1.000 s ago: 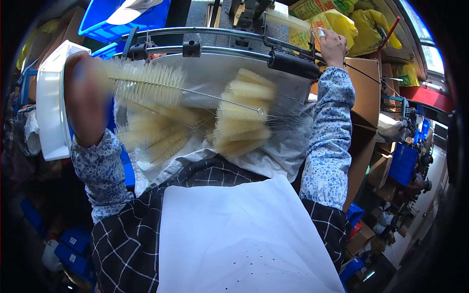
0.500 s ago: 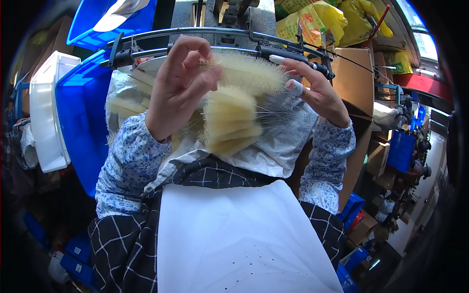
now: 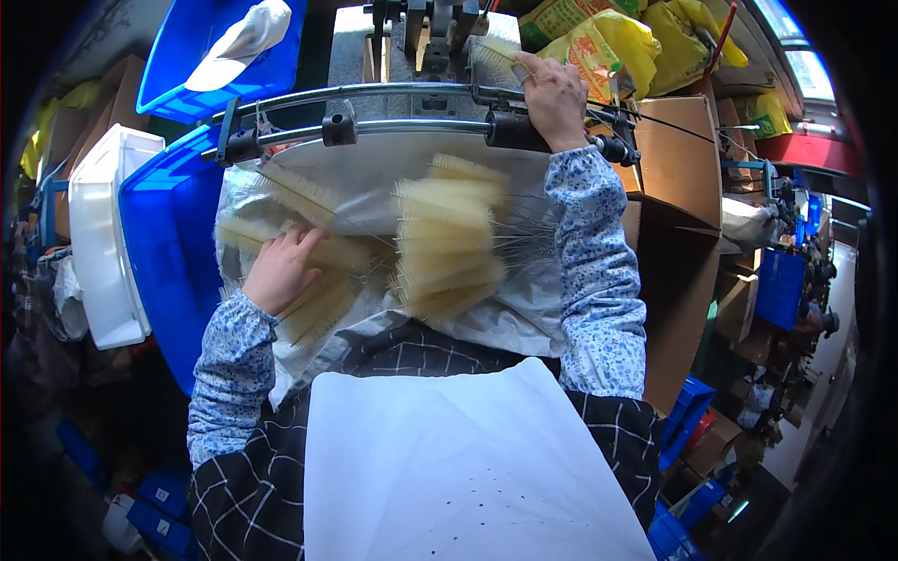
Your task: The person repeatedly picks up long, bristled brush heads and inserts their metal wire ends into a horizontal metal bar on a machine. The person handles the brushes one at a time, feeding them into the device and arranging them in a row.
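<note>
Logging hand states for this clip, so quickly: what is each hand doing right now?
Left hand: fingers loosely spread, resting on the pile of pale bottle brushes; a grip cannot be told.
Right hand: closed on one brush at the machine.

Left hand (image 3: 279, 271) low, curled — right hand (image 3: 554, 98) outstretched, gripping
</note>
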Demonstrator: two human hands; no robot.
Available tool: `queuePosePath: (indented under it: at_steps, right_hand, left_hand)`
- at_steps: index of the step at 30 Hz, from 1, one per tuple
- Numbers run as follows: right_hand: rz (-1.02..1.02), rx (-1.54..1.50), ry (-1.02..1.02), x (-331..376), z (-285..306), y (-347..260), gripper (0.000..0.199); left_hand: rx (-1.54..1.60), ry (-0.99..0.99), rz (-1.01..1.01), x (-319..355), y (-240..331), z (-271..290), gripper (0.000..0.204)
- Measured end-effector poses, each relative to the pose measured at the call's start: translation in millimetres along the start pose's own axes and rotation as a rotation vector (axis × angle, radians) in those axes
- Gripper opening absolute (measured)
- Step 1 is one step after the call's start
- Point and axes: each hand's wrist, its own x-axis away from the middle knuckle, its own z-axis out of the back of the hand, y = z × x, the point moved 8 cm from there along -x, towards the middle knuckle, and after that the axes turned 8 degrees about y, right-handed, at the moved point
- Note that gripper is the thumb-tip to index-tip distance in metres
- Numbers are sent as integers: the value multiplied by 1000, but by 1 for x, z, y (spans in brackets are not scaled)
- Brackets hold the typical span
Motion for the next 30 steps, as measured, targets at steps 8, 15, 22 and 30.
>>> queuePosePath:
  at_steps: [8,15,22,30]
  right_hand:
    - [23,-50,-24,-5,-9,-1,29]
    - [22,-122,-98,-5,-18,4,28]
    - [163,17,-51,-20,-35,3,30]
    - [192,142,-26,-17,-33,19,35]
  left_hand:
    - [256,-166,80,-6,-4,5,36]
    - [401,-101,163,-4,9,40,28]
    - [623,402,206,12,-8,117,24]
    - [477,628,207,44,-9,156,27]
